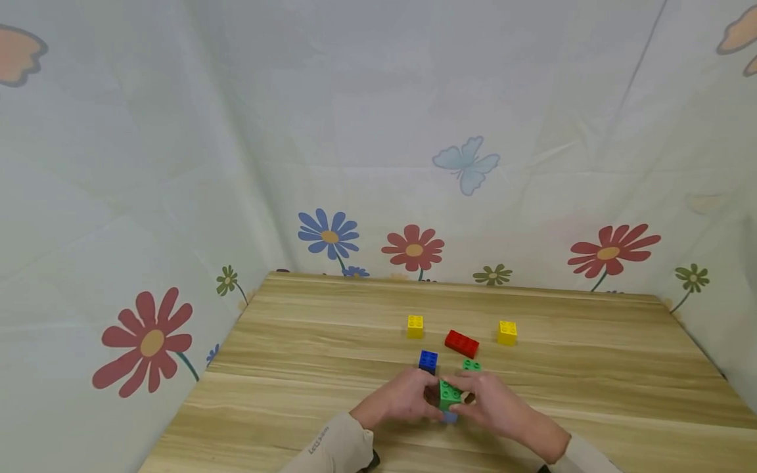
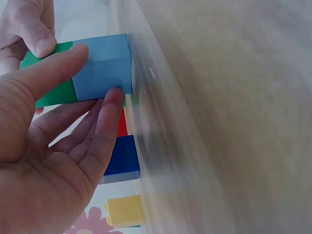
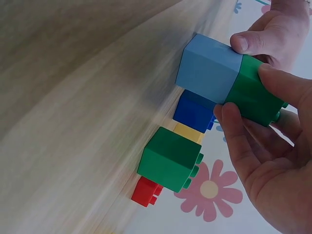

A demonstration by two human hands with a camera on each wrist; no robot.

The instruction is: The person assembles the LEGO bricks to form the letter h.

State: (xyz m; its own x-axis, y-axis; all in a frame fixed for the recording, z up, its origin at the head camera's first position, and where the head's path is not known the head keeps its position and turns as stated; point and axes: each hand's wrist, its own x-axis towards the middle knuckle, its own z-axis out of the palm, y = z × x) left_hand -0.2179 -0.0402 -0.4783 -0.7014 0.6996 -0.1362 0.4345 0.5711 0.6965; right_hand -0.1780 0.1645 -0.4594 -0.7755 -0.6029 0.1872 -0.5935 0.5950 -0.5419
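With left hand point(image 1: 407, 397) at lower centre of frame, pinching light-blue brick point(image 3: 208, 68) | with right hand point(image 1: 499, 404), equally near, pinching green brick point(image 3: 248, 96) flush on top | long axis upright, between both hands

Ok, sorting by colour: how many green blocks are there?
2: the held green block, on the light-blue block; a loose green block on the table, beyond the right hand. More may be hidden.

in the head view, the light blue block point(image 1: 450, 417) is mostly hidden; the left sleeve point(image 1: 334, 448) is cropped below.
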